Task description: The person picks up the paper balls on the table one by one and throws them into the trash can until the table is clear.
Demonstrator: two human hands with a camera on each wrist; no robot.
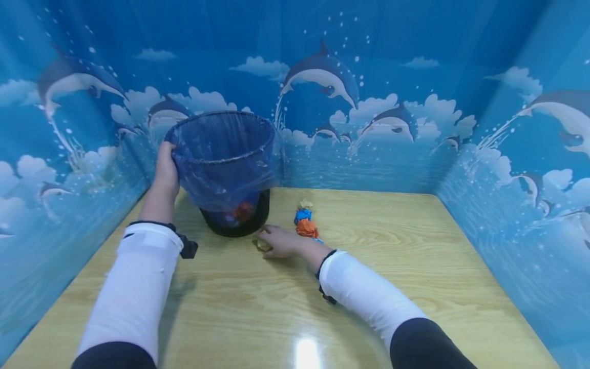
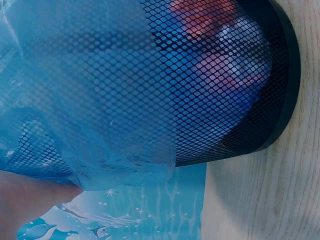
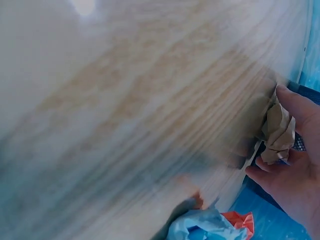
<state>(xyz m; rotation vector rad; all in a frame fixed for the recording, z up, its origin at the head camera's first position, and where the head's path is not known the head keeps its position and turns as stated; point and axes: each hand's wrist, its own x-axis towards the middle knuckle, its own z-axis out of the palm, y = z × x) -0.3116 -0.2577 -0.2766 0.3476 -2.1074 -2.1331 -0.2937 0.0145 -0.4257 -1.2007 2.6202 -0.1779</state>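
Note:
A black mesh wastebasket stands on the table, lined with a translucent blue plastic bag folded over its rim. My left hand grips the basket's left side near the rim; in the left wrist view, part of that hand presses against the bag. Through the mesh, reddish and pale crumpled shapes show inside. Just right of the basket's foot, my right hand holds a crumpled brown paper ball between thumb and fingers, close to the tabletop.
Beyond my right hand, crumpled paper balls lie in a row: tan, blue, orange and light blue, partly behind the wrist. The wood-grain table is enclosed by blue dolphin-print curtains.

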